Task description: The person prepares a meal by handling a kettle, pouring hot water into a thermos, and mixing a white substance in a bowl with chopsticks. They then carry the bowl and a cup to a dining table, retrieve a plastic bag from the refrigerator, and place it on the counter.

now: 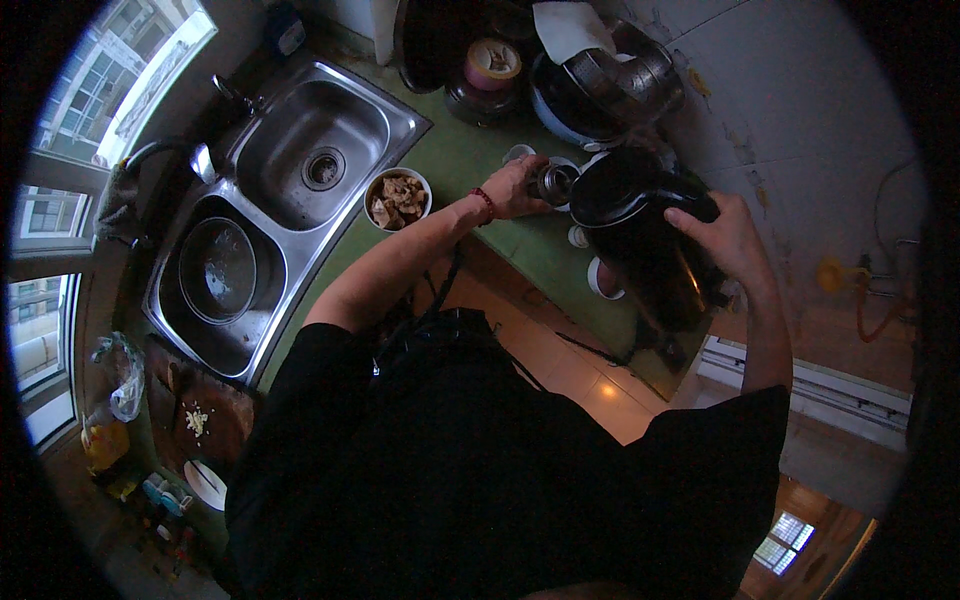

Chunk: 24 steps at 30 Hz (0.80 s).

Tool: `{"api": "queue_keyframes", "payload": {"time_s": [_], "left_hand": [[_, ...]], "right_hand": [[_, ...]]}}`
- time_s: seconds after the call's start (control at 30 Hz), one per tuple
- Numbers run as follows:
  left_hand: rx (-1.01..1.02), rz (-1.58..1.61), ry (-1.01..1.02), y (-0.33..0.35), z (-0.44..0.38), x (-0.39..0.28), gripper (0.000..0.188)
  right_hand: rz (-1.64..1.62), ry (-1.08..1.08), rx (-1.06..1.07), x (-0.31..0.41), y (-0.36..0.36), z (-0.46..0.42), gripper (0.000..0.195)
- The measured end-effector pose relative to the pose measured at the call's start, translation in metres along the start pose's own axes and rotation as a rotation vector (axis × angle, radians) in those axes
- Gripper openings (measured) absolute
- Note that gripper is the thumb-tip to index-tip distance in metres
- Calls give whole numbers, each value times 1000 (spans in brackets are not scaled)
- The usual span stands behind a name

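Note:
My left hand, with a red bead bracelet at the wrist, is closed around a small open jar on the green counter. My right hand grips the handle of a glossy black kettle, whose top is beside the jar. Whether liquid is running between them is too dark to tell. A white bowl of brown chopped pieces, perhaps meat, stands near my left forearm at the sink's edge. Small white cups, one of them a cup on its side, sit close to the kettle, partly hidden by it.
To the left is a steel double sink with a round pan in the nearer basin. A cutting board bears chopped pale bits and a knife. Stacked metal bowls and a roll of tape stand at the back.

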<state>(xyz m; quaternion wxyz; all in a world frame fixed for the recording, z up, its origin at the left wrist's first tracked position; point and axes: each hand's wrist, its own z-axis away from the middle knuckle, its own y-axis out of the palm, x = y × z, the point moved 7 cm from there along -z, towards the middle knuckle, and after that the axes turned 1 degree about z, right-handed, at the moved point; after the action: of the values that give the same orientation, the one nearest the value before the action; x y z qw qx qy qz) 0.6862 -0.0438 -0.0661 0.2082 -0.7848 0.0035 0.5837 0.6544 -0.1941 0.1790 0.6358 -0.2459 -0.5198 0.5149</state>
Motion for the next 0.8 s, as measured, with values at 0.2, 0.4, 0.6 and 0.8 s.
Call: {"api": "queue_keyframes", "payload": {"time_s": [0.2,0.4,0.6,0.8], "left_hand": [[40,20,-19,-1,0,0,73],[63,98,-9,3,-2,5,74],[45,88,1,3,-1,6,71],[71,124,-19,4,-2,9,73]], "right_hand": [[-6,43,-6,-6,0,-2,33],[-18,10,-1,-7,0,-4,33],[-55,28,6,-10,1,-3,33],[-16,10,27,-12,1,-5,28]]}}
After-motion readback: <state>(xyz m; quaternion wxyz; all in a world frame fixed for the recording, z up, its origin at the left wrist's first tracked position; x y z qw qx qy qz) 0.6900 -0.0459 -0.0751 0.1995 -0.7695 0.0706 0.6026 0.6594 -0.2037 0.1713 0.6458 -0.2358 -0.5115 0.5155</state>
